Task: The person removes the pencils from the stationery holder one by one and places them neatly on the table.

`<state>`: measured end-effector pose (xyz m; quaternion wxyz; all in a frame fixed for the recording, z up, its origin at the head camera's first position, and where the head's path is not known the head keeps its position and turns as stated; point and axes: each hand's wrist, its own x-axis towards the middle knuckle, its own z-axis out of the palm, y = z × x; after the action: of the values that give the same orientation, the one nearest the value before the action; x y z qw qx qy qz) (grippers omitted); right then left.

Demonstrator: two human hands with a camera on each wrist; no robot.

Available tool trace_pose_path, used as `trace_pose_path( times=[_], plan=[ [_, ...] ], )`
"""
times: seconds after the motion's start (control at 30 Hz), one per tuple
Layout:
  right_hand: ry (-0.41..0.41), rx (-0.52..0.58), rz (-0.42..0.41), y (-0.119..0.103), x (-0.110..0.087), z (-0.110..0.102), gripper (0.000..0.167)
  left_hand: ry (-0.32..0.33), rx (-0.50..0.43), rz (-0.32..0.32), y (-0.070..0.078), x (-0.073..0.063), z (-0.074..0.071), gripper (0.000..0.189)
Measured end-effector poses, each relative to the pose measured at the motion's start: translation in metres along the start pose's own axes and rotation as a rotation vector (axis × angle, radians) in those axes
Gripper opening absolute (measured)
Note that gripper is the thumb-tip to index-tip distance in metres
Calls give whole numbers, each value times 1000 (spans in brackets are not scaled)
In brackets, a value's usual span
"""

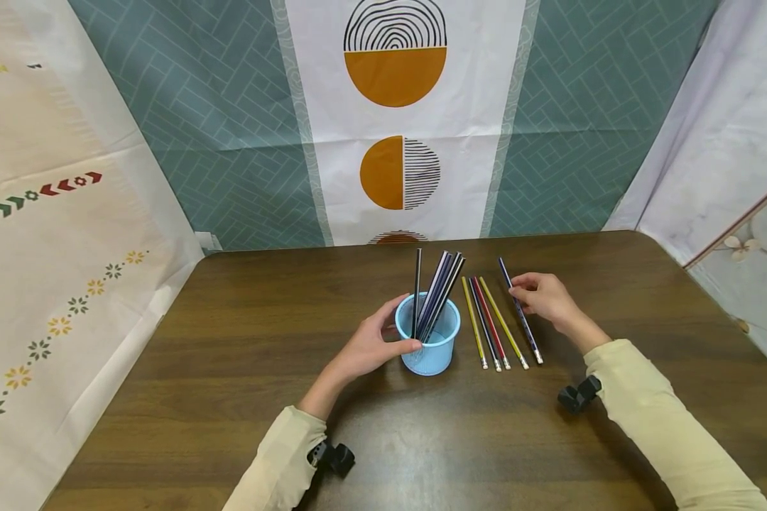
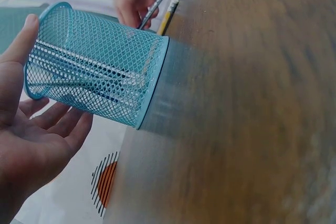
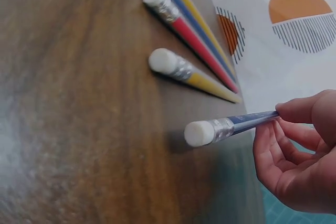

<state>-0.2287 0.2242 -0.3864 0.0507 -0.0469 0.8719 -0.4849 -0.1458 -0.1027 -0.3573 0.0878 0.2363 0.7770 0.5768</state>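
Observation:
My left hand (image 1: 373, 345) grips a light blue mesh pencil cup (image 1: 430, 360) near its rim, thumb on the near side and fingers round the far side. Several dark and white-striped pencils (image 1: 444, 291) lean inside the upright cup. The left wrist view shows the mesh cup (image 2: 105, 59) sideways, between the left thumb and fingers. My right hand (image 1: 545, 298) pinches a dark blue pencil (image 1: 525, 328) between thumb and fingertips. In the right wrist view, the blue pencil's (image 3: 244, 123) white eraser points toward the camera.
Between cup and right hand, pencils lie side by side on the brown wooden table (image 1: 249, 397): a yellow pencil (image 1: 475, 323), a dark blue pencil (image 1: 483, 319), a red pencil (image 1: 493, 330) and another yellow pencil (image 1: 508, 330). A patterned cloth (image 1: 243, 142) hangs behind the table.

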Motion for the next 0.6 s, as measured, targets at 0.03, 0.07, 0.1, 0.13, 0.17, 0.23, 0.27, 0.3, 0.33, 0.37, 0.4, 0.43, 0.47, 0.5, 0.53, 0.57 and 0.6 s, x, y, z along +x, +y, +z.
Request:
trace_pose_path(
  times=[0.03,0.07,0.1,0.13,0.17,0.23,0.27,0.3,0.33,0.37,0.4,0.43,0.47,0.5,0.53,0.57,0.6],
  plan=[
    [-1,-2,3,1,0,1,32,-1,2,0,0,0,0,73],
    [-1,-5,6,2,1,2,32,-1,2,0,1,0,0,73],
    [-1,-11,7,3,1,2,32,-1,4,-1,1,-1,0,73],
    [-1,-15,8,4,1,2,32,0,3,-1,1,0,0,73],
    [1,-22,8,5,1,3,32,0,2,-2,1,0,0,73],
    [5,-31,10,6,1,3,31,0,0,-4,1,0,0,73],
    [6,-38,11,7,1,4,31,1,-1,-5,1,0,0,73],
    [8,-44,12,7,1,4,31,1,-1,-4,1,0,0,73],
    [10,-50,14,8,1,5,31,1,-2,-3,1,0,0,73],
    [13,-55,17,8,1,5,31,0,-2,-2,0,0,0,73],
    [13,-61,20,9,2,5,31,-1,-1,1,0,0,0,73],
    [13,-64,22,9,2,6,31,-1,-1,3,0,0,0,73],
    [11,-68,25,10,2,6,31,-1,0,6,0,0,0,73],
    [9,-71,28,10,2,6,31,-1,2,7,0,0,0,73],
    [6,-72,30,11,3,6,31,-1,3,10,0,0,0,73],
    [4,-72,32,11,3,6,31,-1,4,11,0,0,0,73],
    [1,-74,33,12,3,7,32,-2,5,13,0,0,0,73]
  ],
)
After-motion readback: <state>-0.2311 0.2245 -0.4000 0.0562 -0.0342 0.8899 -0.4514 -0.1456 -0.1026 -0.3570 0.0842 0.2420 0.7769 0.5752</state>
